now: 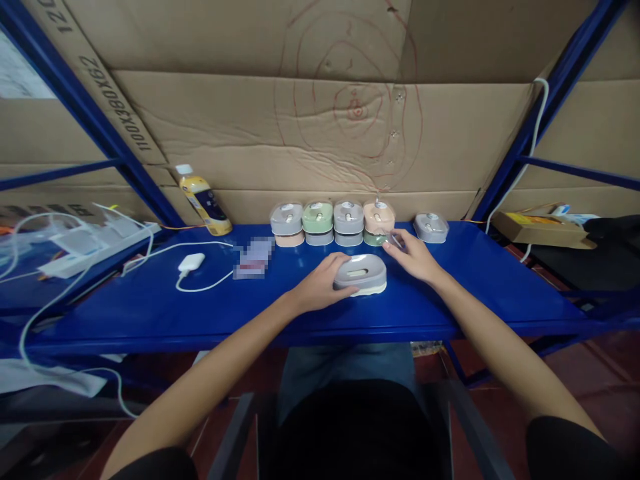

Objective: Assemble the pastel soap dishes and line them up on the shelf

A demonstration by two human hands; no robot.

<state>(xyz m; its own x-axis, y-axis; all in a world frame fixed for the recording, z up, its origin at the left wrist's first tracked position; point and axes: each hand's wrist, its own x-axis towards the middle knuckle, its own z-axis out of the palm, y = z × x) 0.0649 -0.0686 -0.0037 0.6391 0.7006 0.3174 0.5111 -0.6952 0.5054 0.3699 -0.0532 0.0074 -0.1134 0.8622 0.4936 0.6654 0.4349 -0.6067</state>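
My left hand [320, 287] curls round the left end of a grey oval box with a pale base [361, 274] that rests on the blue shelf [150, 300]. My right hand [413, 255] lies just behind and to the right of it, fingers pinched on a small clear part [395, 239] I cannot make out. Behind them stands a row of stacked pastel boxes [333, 223], grey, green and peach. A single grey box [431, 227] sits apart to the right.
A yellow drink bottle [203, 199] leans against the cardboard backing [320, 120]. A white charger with cable [191, 263] and a blurred card [254, 257] lie to the left. A white power strip [95, 243] sits far left, a flat cardboard box [535, 227] far right.
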